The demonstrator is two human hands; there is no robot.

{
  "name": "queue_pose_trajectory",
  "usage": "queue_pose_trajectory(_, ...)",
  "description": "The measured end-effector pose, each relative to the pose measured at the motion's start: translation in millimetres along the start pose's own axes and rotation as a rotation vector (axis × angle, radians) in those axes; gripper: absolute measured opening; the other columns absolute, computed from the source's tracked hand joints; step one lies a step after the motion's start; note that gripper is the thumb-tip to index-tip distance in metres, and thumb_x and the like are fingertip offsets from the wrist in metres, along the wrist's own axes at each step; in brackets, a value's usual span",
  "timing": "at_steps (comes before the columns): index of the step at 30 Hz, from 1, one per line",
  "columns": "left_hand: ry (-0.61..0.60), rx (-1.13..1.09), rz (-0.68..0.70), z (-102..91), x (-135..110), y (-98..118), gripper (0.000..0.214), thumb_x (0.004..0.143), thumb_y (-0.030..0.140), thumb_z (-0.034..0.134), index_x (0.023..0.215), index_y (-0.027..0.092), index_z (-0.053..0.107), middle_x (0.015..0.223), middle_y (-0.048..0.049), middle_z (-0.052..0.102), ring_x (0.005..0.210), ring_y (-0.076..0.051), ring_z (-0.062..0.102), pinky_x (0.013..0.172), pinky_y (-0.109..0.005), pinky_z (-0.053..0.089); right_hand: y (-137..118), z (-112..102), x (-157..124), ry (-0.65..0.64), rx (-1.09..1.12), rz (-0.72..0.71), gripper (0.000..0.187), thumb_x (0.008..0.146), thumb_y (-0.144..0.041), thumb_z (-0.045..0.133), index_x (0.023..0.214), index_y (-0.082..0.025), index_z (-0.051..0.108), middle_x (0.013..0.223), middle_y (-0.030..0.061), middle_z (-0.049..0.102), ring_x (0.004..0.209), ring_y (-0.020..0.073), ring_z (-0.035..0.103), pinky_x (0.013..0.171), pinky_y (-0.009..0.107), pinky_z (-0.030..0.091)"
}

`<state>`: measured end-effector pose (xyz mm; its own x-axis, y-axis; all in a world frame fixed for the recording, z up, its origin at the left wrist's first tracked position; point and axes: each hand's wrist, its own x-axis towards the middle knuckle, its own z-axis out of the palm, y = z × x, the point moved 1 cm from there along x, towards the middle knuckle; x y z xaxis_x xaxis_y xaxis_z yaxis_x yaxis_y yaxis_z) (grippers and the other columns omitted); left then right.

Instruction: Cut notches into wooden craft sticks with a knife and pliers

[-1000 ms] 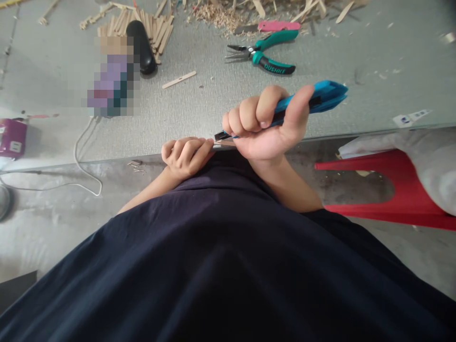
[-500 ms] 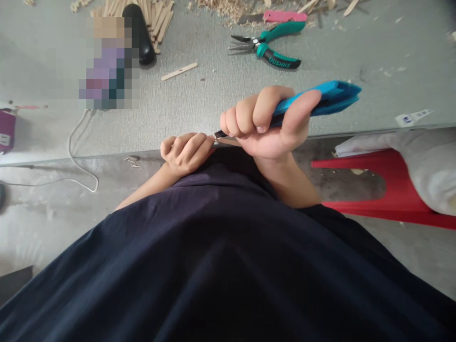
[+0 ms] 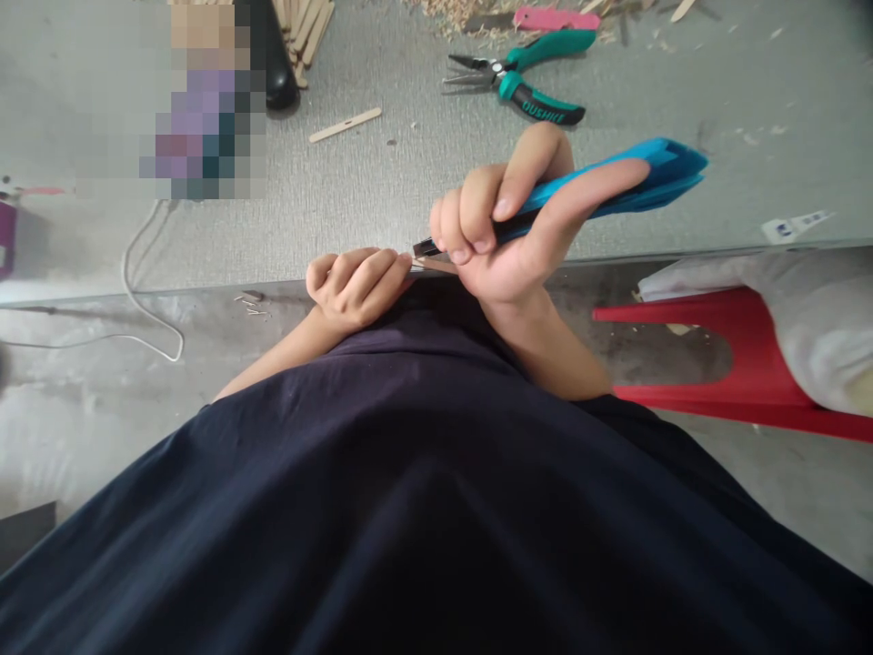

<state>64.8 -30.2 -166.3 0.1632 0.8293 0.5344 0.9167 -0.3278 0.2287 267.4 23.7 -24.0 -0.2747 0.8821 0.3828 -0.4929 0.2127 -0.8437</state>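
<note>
At the table's front edge, my left hand (image 3: 358, 287) is closed with its fingertips pressed on the end of a thin wooden craft stick (image 3: 438, 265). My right hand (image 3: 522, 223) grips a craft knife with a blue wrapped handle (image 3: 672, 173). The knife's dark tip rests close to the stick, just right of my left fingertips; whether it touches the wood I cannot tell. My right thumb lies stretched along the handle and the index finger is bent high over it. Part of the stick passes behind my right hand.
On the grey table (image 3: 368, 191) lie a single craft stick (image 3: 345, 125), open green-handled pliers (image 3: 522, 77), a pink-handled tool (image 3: 556, 18) and wood shavings (image 3: 454, 11). A black object (image 3: 278, 64) stands by a pile of sticks (image 3: 310, 32). A red stool (image 3: 757, 364) is at right.
My right hand has shifted slightly right, its index finger lifting and the thumb straightening along the knife. The knife tip has tilted a little. My left hand stays nearly still.
</note>
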Motion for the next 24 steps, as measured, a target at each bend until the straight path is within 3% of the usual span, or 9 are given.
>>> queue_pose_trajectory(4, 0.025, 0.060, -0.016, 2.9, -1, -2, 0.038, 0.111, 0.065, 0.066, 0.122, 0.036, 0.088, 0.104, -0.0097, 0.090, 0.103, -0.034, 0.088, 0.088, -0.057, 0.050, 1, -2, 1, 0.009, -0.103, -0.013, 0.102, 0.060, -0.129, 0.057, 0.074, -0.032, 0.030, 0.050, -0.0075, 0.026, 0.045, 0.0203, 0.025, 0.050, 0.045, 0.039)
queue_pose_trajectory(10, 0.087, 0.110, -0.016, 8.3, -5, -5, 0.032, 0.104, 0.063, 0.074, 0.117, 0.038, 0.089, 0.096, -0.0073, 0.088, 0.100, -0.034, 0.087, 0.087, -0.058, 0.052, 4, -4, 0, -0.030, 0.069, -0.033, 0.098, 0.064, -0.116, 0.082, 0.071, -0.031, 0.035, 0.054, -0.0069, 0.027, 0.047, 0.0180, 0.026, 0.051, 0.043, 0.038)
queue_pose_trajectory(13, 0.092, 0.103, -0.005, 9.3, -5, -6, 0.033, 0.106, 0.064, 0.074, 0.119, 0.038, 0.089, 0.096, -0.0073, 0.087, 0.102, -0.034, 0.087, 0.089, -0.058, 0.053, 5, -6, -1, -0.036, 0.091, -0.042, 0.096, 0.066, -0.114, 0.084, 0.073, -0.031, 0.037, 0.055, -0.0070, 0.026, 0.048, 0.0178, 0.027, 0.052, 0.043, 0.039)
queue_pose_trajectory(19, -0.058, -0.042, -0.081, 11.9, -3, -7, 0.040, 0.112, 0.072, 0.066, 0.128, 0.040, 0.085, 0.102, -0.0073, 0.088, 0.112, -0.033, 0.086, 0.095, -0.059, 0.054, 7, -8, -2, -0.034, -0.036, -0.063, 0.097, 0.067, -0.121, 0.070, 0.076, -0.032, 0.034, 0.056, -0.0067, 0.024, 0.050, 0.0199, 0.027, 0.054, 0.044, 0.042)
queue_pose_trajectory(24, -0.099, -0.051, -0.120, 11.6, -3, -8, 0.045, 0.112, 0.074, 0.065, 0.130, 0.038, 0.086, 0.106, -0.0091, 0.088, 0.119, -0.034, 0.085, 0.099, -0.059, 0.054, 5, -6, -1, -0.004, -0.089, -0.055, 0.094, 0.066, -0.124, 0.062, 0.076, -0.033, 0.039, 0.054, -0.0071, 0.024, 0.049, 0.0203, 0.025, 0.054, 0.043, 0.043)
